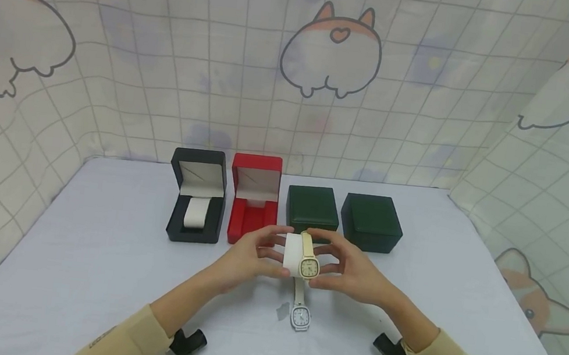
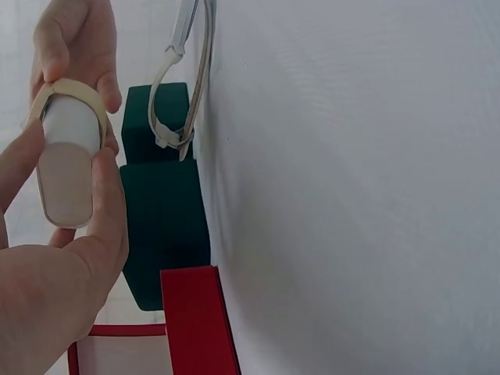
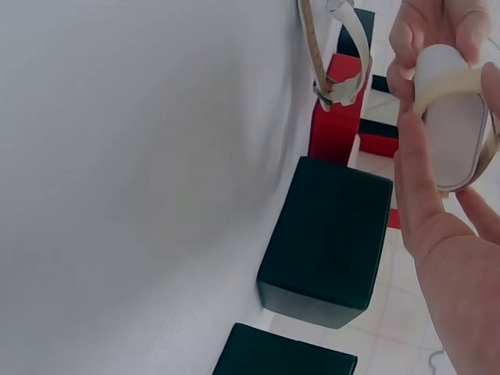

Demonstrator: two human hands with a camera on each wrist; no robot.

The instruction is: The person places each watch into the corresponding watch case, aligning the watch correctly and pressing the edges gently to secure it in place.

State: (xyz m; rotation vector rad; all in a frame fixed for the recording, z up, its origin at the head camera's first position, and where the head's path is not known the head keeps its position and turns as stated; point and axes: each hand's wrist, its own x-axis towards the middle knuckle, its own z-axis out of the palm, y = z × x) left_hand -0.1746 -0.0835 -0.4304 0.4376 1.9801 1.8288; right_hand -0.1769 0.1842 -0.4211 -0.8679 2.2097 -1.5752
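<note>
My left hand (image 1: 246,258) grips a white watch pillow (image 1: 293,254) by one end, thumb on one side and fingers on the other. A cream-strapped watch (image 1: 310,267) with a square gold dial loops around the pillow's other end. My right hand (image 1: 355,270) pinches that watch between thumb and fingers. In the left wrist view the cream strap (image 2: 98,100) curves over the pillow (image 2: 66,183). Below the hands, a second watch (image 1: 301,317) with a white square case and pale strap lies on the table.
An open black watch box (image 1: 193,237) holds a white pillow. Beside it stands an open red box (image 1: 253,221) with a bare slot. Two closed green boxes (image 1: 313,204) are to the right. A small clear piece (image 1: 283,311) lies beside the white watch on the white table (image 1: 112,251).
</note>
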